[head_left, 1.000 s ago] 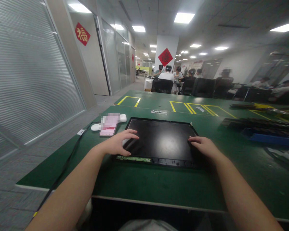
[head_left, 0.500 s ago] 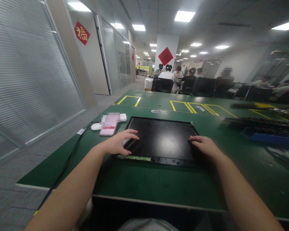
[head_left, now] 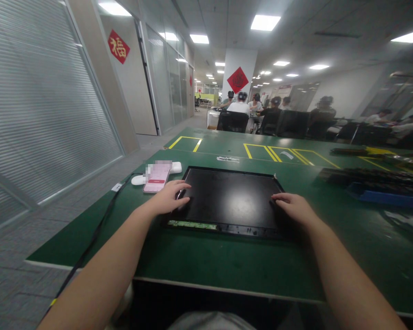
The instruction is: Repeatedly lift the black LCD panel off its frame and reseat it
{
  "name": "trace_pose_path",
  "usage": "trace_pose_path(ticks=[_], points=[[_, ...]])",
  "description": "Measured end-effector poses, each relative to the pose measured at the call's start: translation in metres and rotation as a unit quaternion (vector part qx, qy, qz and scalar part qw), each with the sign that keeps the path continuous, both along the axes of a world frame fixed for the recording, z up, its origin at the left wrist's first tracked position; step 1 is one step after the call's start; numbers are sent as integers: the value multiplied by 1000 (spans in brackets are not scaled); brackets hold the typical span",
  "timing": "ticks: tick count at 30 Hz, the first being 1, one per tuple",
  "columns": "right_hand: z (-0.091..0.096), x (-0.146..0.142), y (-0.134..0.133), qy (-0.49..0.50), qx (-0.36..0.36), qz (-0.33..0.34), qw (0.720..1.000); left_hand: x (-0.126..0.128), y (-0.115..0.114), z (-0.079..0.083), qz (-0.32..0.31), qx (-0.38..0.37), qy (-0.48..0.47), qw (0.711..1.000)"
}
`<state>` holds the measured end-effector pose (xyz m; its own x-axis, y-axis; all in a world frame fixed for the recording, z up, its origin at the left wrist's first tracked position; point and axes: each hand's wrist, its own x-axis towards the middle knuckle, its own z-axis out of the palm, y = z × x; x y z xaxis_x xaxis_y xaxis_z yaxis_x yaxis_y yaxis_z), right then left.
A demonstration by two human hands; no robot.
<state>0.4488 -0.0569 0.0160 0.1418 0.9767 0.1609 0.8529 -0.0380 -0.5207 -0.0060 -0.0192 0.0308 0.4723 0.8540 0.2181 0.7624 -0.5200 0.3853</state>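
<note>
A black LCD panel (head_left: 232, 195) lies flat on the green table before me, a glare spot on its dark surface. Along its near edge runs a thin green circuit board (head_left: 192, 225). My left hand (head_left: 168, 196) is at the panel's left edge, thumb and fingers apart, fingertips just over the frame. At the right edge, my right hand (head_left: 292, 206) has its fingers close together on the rim, and its thumb is partly hidden. Beside my left hand lie a pink-screened phone (head_left: 155, 181) and a white object (head_left: 138, 180).
The green table (head_left: 227, 261) has yellow tape outlines (head_left: 261, 145) at its far side. Dark parts and a blue tray (head_left: 382, 195) sit at the right. A black cable (head_left: 99, 224) crosses the left edge. Several people sit beyond near black chairs (head_left: 232, 121).
My left hand has drawn left toward the panel's edge, and the gap between its thumb and fingers has narrowed. My right hand and the panel stay nearly as they were.
</note>
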Motion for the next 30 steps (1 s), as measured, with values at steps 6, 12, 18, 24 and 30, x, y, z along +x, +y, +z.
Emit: trace_pose_path(ticks=[6, 12, 18, 24, 30], points=[[2, 10, 2, -19, 24, -97, 995, 3, 3, -4, 26, 5, 33, 999], [-7, 28, 9, -33, -20, -144, 989, 7, 4, -7, 41, 10, 45, 998], [-14, 33, 13, -52, -18, -144, 988, 7, 8, -12, 35, 16, 37, 999], [-11, 29, 11, -58, -47, -140, 987, 8, 9, -14, 40, 6, 63, 997], [-5, 26, 8, -37, -60, -130, 989, 10, 10, -12, 41, 4, 45, 998]])
